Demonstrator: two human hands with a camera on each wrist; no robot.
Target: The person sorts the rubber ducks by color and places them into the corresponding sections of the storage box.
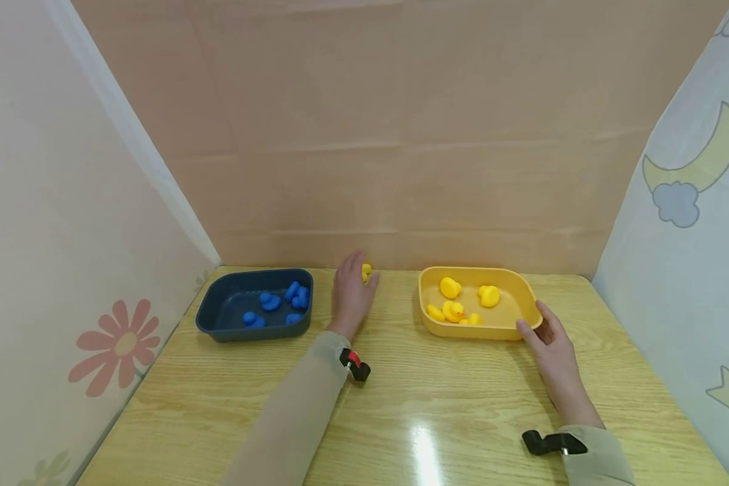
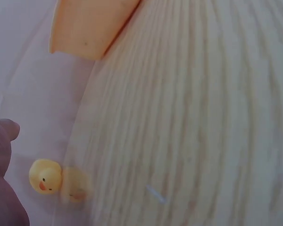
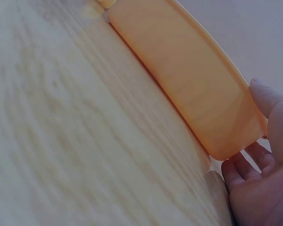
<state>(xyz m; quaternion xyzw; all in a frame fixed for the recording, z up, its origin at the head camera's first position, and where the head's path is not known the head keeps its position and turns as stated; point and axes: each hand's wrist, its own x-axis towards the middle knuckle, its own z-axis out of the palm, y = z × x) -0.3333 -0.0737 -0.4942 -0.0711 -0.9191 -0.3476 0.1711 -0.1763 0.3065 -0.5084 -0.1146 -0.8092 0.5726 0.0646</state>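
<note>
A small yellow duck sits on the wooden table close to the back wall. My left hand lies beside it with its fingers relaxed; a fingertip stays a little apart from the duck. A yellow tray to the right holds several yellow ducks. My right hand grips its front right corner, thumb on the front wall and fingers round the side. At the left, a dark blue tray holds several blue ducks.
Cloth walls close the table in at the back, left and right. The yellow tray's corner shows in the left wrist view. Black wrist mounts sit on both sleeves. Bare wood spreads across the front.
</note>
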